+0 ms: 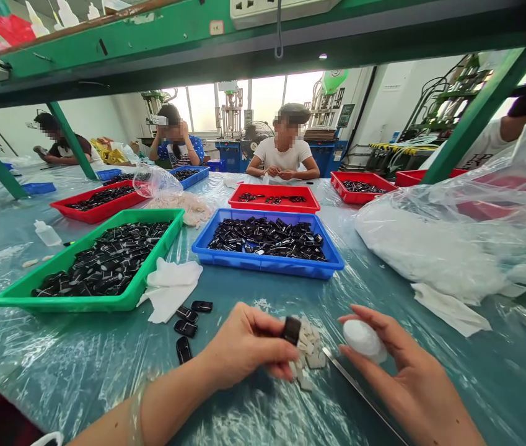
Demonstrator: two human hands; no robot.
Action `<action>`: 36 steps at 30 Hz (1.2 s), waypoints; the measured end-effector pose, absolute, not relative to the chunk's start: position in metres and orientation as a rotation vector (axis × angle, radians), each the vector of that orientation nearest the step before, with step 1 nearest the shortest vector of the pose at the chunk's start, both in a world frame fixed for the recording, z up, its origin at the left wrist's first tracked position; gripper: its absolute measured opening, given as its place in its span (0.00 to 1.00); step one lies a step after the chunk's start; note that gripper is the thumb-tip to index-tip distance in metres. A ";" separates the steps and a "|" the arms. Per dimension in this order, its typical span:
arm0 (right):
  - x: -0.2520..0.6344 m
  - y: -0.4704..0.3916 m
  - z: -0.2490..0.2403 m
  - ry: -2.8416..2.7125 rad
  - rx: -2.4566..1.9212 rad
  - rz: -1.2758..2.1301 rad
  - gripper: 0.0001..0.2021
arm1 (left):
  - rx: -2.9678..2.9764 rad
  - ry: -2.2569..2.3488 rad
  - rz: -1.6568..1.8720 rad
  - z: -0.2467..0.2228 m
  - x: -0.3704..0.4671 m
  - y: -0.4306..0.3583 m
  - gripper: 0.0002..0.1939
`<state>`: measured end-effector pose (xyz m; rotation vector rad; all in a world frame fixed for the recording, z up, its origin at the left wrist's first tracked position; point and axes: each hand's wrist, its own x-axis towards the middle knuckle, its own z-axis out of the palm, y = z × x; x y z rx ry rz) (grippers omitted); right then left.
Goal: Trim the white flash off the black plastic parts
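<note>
My left hand (248,347) pinches a small black plastic part (291,330) between thumb and fingers. In my right hand (402,365) is a white rounded object (363,339), gripped between thumb and fingertips; its exact kind I cannot make out. Between and below the hands lies a small pile of pale flat pieces (310,347). A thin metal tool (360,396), perhaps tweezers, slants across the table beside my right hand, its far end partly hidden. Left of my left forearm rest several loose black parts (186,328), next to a crumpled white cloth (172,285).
A green tray (135,300) and a blue tray (267,265) full of black parts stand ahead. Beyond are red trays (274,207). A large clear plastic bag (448,241) fills the right side. A green shelf beam (151,37) crosses overhead. Several people sit opposite.
</note>
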<state>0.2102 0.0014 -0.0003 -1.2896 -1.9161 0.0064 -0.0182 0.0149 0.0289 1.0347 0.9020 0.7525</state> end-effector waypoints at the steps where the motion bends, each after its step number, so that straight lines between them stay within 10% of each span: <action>1: 0.209 0.000 0.003 -1.944 -1.244 -0.049 0.13 | 1.051 0.870 0.655 0.026 -0.016 0.013 0.10; 36: 0.208 -0.013 0.006 -2.232 -0.841 -0.377 0.16 | 1.023 0.809 0.346 0.012 -0.009 0.005 0.07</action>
